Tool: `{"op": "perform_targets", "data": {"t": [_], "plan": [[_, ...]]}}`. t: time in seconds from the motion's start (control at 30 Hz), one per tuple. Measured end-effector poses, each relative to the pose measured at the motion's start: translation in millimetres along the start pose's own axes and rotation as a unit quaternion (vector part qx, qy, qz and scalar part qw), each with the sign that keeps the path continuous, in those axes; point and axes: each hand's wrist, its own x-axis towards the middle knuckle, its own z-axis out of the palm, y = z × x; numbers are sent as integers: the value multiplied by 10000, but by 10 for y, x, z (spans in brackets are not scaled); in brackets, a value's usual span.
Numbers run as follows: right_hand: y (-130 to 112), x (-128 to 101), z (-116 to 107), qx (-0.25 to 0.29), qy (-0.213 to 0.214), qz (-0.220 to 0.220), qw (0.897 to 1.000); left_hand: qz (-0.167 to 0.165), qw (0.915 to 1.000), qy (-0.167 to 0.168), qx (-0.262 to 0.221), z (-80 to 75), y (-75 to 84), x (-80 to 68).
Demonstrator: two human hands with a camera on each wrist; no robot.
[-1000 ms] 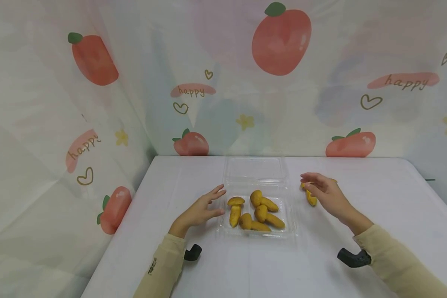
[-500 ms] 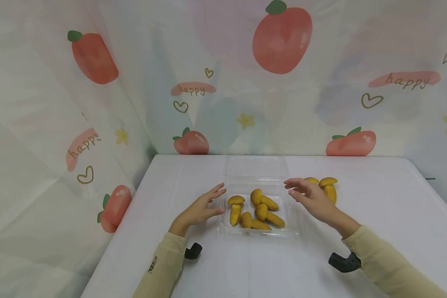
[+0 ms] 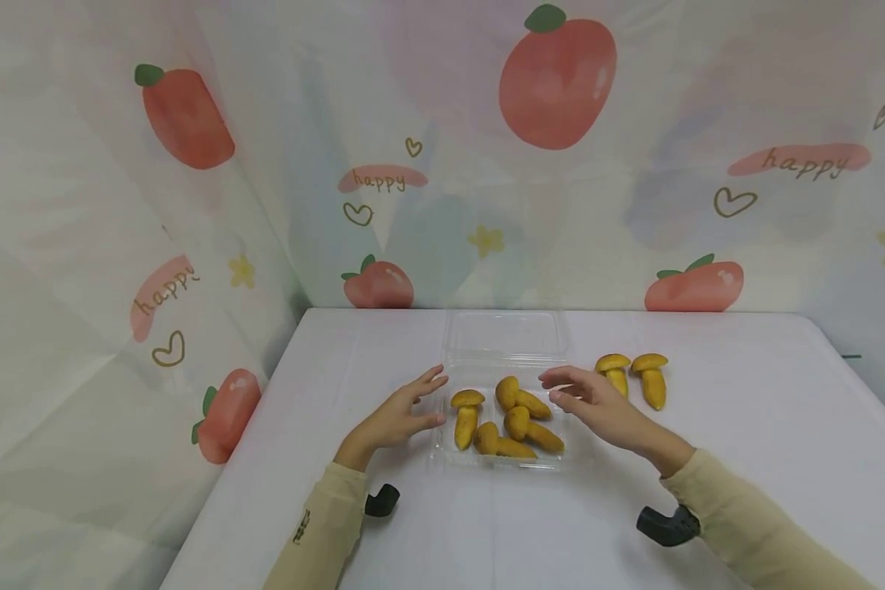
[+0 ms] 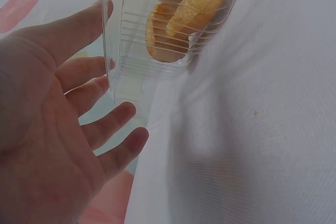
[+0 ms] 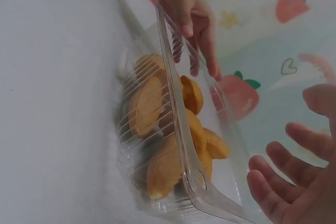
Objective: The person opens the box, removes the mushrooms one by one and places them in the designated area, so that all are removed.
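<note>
White cloth covers the table (image 3: 745,426), where the right hand (image 3: 590,403), fingers loose and empty, reaches over the clear clamshell box (image 3: 509,426) toward its four mushroom-shaped buns (image 3: 505,418), likely needing a pinch next, while the open left hand (image 3: 398,414) steadies the box's left wall.

The head view looks from above the near edge of the table (image 3: 745,385), forward and down, far enough to see all edges except the near one. The left wrist view is very close, low beside the tray (image 4: 126,51), by its left wall. The right wrist view is close at its right wall. All three views share the tray.
</note>
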Motion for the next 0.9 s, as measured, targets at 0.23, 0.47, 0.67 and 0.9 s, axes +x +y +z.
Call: {"op": "perform_targets", "data": {"t": [0.23, 0.47, 0.67, 0.9], "plan": [[-27, 63, 64, -583, -163, -41, 9982, 89, 10000, -23, 15, -11, -5, 4], [17, 81, 146, -1239, -213, -48, 9921, 73, 10000, -48, 0, -14, 6, 4], [99, 140, 217, -1354, -264, -276, 9901, 99, 9999, -65, 6, -14, 2, -6], [154, 183, 321, -1918, -215, -155, 9811, 115, 9999, -63, 22, -10, 19, -8]]}}
